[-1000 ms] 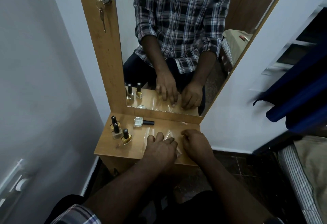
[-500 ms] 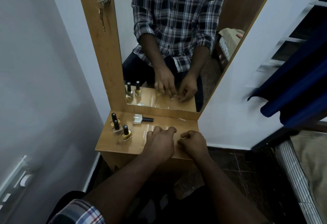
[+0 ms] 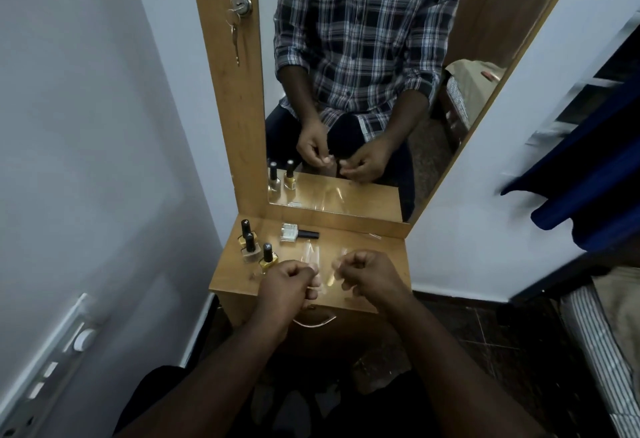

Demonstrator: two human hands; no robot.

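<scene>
Both hands hover just above the small wooden dressing shelf [image 3: 374,240], fingers curled. My left hand [image 3: 287,283] and my right hand [image 3: 372,273] each pinch one end of a thin clear plastic film [image 3: 329,276] stretched between them. More clear film [image 3: 310,252] lies on the shelf just beyond the hands. The mirror [image 3: 346,98] reflects both hands pinching the film. Three upright nail polish bottles [image 3: 267,257] stand at the shelf's left. A clear bottle [image 3: 298,232] with a black cap lies on its side near the mirror.
A lock with a hanging key [image 3: 239,12] sits on the wooden frame left of the mirror. A drawer handle [image 3: 313,322] is below the shelf's front edge. White walls close in on both sides. A blue cloth [image 3: 588,178] and a striped bed edge [image 3: 602,351] are at the right.
Both hands lay on the clear film on the shelf; they have now risen off it, curled into fists, and hold the film up between them.
</scene>
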